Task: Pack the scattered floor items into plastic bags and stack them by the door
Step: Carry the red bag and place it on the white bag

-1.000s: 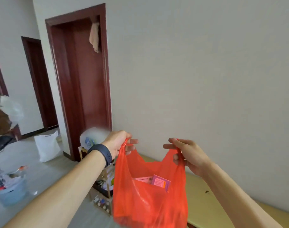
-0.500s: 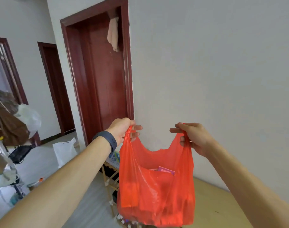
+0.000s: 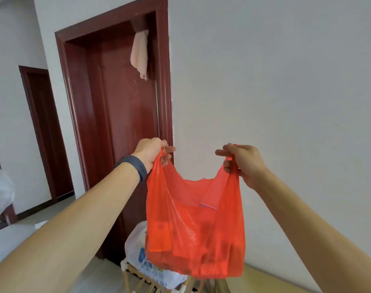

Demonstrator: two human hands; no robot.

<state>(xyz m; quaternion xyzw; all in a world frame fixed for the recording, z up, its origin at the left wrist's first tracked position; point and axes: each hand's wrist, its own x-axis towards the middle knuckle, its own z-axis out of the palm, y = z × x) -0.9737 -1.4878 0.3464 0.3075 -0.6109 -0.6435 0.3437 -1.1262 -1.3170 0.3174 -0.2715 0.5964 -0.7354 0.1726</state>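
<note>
out in front of us, just right of the dark red door (image 3: 121,123), we hold the red plastic bag (image 3: 193,229) up in the air by its two handles. our left hand (image 3: 153,153), the one with the dark wristband (image 3: 136,166), has its fingers curled tight round the left handle. our right hand (image 3: 243,161) pinches the right handle between thumb and curled fingers, and the mouth of the bag hangs open between them.

the bag sags with weight. through the thin film we make out several boxy shapes, and the corner of a pink box (image 3: 208,206) shows near the top, so we judge that the filling of this bag is mostly or wholly done. below it a white printed bag (image 3: 136,244) sits on a wooden rack (image 3: 127,278) beside the door, which we read as one bag already put in place.

what is left, as far as we can tell, is to bring the handles together or tie them, lower this bag onto or beside the white one, and let go. most of the floor is out of view, so we cannot say whether more items wait to be packed.
</note>
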